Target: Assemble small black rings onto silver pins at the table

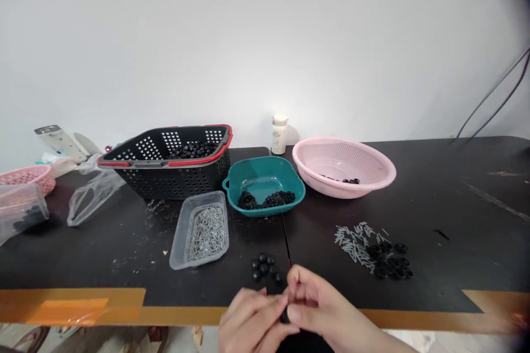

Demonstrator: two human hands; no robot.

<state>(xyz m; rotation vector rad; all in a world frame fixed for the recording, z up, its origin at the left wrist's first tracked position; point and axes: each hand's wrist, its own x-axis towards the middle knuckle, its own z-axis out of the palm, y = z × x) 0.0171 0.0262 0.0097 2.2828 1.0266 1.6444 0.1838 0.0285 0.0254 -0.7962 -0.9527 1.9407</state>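
Observation:
My left hand (250, 324) and my right hand (321, 309) meet at the near table edge, fingers pinched together around a small black round part (285, 317) that is mostly hidden. Just beyond them lies a small cluster of black round parts (265, 267). To the right sits a loose pile of short metal pins (354, 241) mixed with black rings (391, 262). A clear plastic tray (182, 237) holding many metal pins stands to the left of the cluster.
A teal bowl (265, 174) with black parts, a pink colander (372, 165), a black basket with red rim (165, 176), a small white bottle (279, 134), clear plastic bags (89, 196) and another pink basket (27, 176) stand on the black table (455, 215).

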